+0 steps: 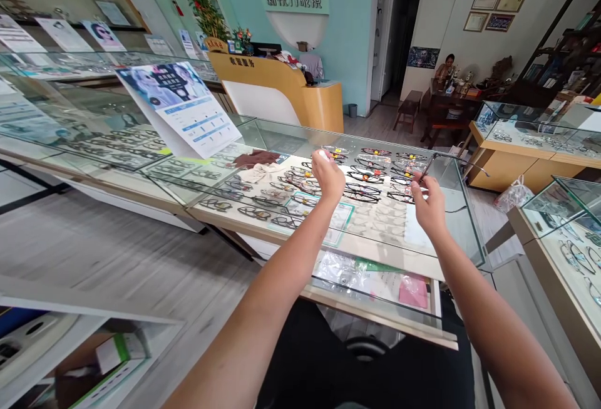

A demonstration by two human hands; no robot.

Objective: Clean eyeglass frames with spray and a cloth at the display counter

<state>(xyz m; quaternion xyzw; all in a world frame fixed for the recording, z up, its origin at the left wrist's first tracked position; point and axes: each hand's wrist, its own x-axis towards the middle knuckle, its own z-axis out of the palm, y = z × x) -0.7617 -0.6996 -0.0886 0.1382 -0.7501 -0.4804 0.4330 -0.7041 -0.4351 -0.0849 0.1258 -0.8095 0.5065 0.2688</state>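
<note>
Both my arms reach out over a glass display counter (462,233) holding several rows of spectacle frames (366,177). My left hand (327,175) is closed around a small white thing, perhaps a cloth or wipe, that shows above the knuckles. My right hand (428,203) pinches a thin dark pair of glasses (434,161) by one temple, and its other long arm sticks out to the right above the counter. The two hands are apart, with the glasses held a little above the glass top.
A tilted printed sign (181,108) stands on the counter at left, with a brown cloth (256,158) beside it. An orange reception desk (282,83) is behind. More glass cases stand at right (530,136). A person sits at a far table (446,71). An open drawer (375,284) lies below my arms.
</note>
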